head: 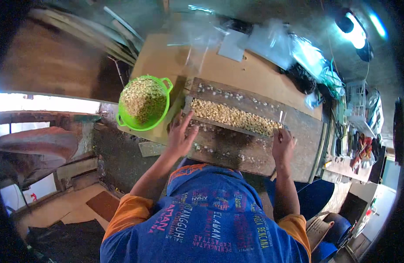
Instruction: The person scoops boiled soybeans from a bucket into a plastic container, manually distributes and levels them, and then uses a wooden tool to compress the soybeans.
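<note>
A long wooden trough (pixel 221 125) full of pale beans (pixel 233 115) lies on a dark wooden board (pixel 218 144). My left hand (pixel 183 134), fingers apart, is at the trough's left end and holds nothing visible. At the right end my right hand (pixel 283 143) pinches a thin, pale flat piece (pixel 282 117), perhaps plastic, that stands up from its fingers. To the left stands a bright green plastic colander (pixel 154 120) with two handles, partly filled with more beans (pixel 141 95). Whitish bits are scattered on the board on both sides of the trough.
Clear plastic bags and sheets (pixel 271 41) lie along the table's (pixel 254 70) far edge, beside a black bag (pixel 302 79). A lamp (pixel 354 31) shines at the upper right. A white wire rack (pixel 356 95) stands at the right. Wooden planks (pixel 80 24) lean at the upper left.
</note>
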Available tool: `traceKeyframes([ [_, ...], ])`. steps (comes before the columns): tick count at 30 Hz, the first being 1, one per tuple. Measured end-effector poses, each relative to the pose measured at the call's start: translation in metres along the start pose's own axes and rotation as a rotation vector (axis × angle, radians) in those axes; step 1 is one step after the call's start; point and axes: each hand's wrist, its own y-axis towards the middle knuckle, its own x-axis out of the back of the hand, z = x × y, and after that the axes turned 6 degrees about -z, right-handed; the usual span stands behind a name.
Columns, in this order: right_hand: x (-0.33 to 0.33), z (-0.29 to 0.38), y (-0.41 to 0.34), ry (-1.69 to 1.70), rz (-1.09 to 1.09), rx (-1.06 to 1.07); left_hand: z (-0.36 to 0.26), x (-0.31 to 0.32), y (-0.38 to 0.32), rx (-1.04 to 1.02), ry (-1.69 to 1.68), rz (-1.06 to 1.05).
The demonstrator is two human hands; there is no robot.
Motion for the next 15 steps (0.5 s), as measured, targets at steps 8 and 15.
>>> traceKeyframes([
  [8,-0.001,0.017,-0.003,-0.074,-0.069,0.094,0.004,-0.008,0.008,-0.119,0.098,-0.005],
  [15,-0.02,0.051,0.003,-0.06,-0.088,0.326,-0.019,-0.01,0.01,-0.217,0.249,0.119],
])
